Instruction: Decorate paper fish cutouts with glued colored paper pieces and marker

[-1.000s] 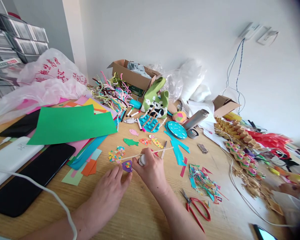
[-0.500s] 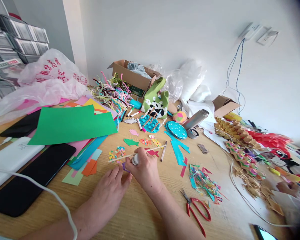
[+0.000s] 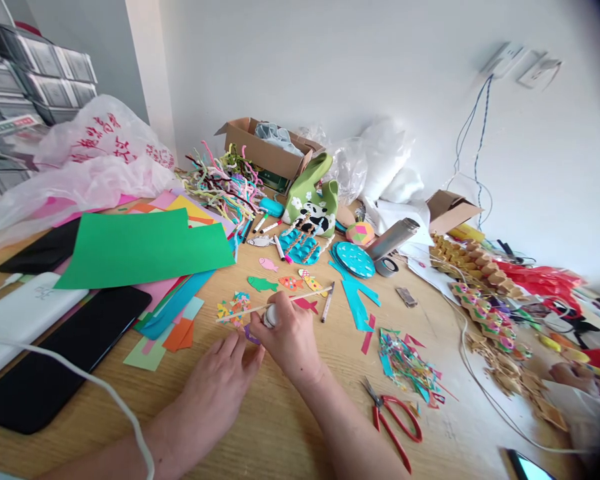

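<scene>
One pair of red-handled metal scissors (image 3: 396, 420) lies right of the open, palm-down left hand (image 3: 223, 377), beside a small purple paper piece (image 3: 251, 335); the bent right hand (image 3: 291, 340) grips one thin pale stick (image 3: 240, 313) and a white round-ended object (image 3: 269, 316) (mostly hidden). Beyond: one green paper fish (image 3: 263, 284).

Right grip (image 3: 293, 341) clasping small white round-topped object (image 3: 269, 317), thin pale stick (image 3: 239, 314); left grip (image 3: 215, 390) near purple paper piece (image 3: 251, 333) on wooden bench (image 3: 275, 420).
</scene>
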The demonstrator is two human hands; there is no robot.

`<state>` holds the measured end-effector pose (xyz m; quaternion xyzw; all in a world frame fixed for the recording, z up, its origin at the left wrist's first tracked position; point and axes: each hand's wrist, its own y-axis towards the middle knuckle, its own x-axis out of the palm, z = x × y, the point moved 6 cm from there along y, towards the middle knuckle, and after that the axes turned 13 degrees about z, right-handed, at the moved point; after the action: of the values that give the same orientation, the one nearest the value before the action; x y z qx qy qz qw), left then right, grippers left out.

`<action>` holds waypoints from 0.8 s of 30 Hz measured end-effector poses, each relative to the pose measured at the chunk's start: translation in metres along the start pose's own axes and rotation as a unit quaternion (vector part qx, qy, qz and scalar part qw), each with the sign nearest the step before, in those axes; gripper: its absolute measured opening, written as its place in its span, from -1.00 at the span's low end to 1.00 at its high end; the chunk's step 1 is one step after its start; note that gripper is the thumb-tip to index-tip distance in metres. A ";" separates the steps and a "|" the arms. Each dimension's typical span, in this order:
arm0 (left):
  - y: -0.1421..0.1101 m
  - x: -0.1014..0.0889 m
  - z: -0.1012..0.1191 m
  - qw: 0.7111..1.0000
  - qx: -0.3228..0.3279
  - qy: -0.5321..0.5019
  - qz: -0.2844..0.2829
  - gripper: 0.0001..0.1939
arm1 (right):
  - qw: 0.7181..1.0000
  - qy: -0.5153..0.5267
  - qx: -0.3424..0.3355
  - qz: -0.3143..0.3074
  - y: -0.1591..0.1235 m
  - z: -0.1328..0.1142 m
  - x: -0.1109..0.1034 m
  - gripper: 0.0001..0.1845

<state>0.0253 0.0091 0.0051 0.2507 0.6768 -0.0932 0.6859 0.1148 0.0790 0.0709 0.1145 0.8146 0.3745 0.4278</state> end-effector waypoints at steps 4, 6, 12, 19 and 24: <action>0.000 -0.001 0.000 1.000 0.000 -0.004 -0.014 -0.44 | 1.000 -0.001 -0.009 0.005 0.000 -0.002 0.000 -0.92; 0.000 0.001 0.000 1.000 -0.002 -0.009 -0.017 -0.44 | 1.000 -0.001 -0.007 0.004 -0.001 0.000 -0.003 -0.92; 0.000 0.004 0.000 1.000 -0.001 -0.013 -0.012 -0.39 | 0.999 -0.013 0.027 -0.013 -0.006 0.016 -0.014 -0.89; 0.000 0.003 0.000 1.000 0.005 0.001 0.001 -0.39 | 0.999 -0.031 0.034 0.009 -0.003 0.024 -0.012 -0.91; -0.001 0.003 -0.001 1.000 0.001 -0.006 -0.005 -0.40 | 0.998 -0.044 0.035 0.020 0.002 0.027 -0.006 -0.92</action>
<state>0.0245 0.0095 0.0020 0.2476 0.6738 -0.0984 0.6892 0.1396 0.0913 0.0662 0.1624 0.8053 0.3490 0.4509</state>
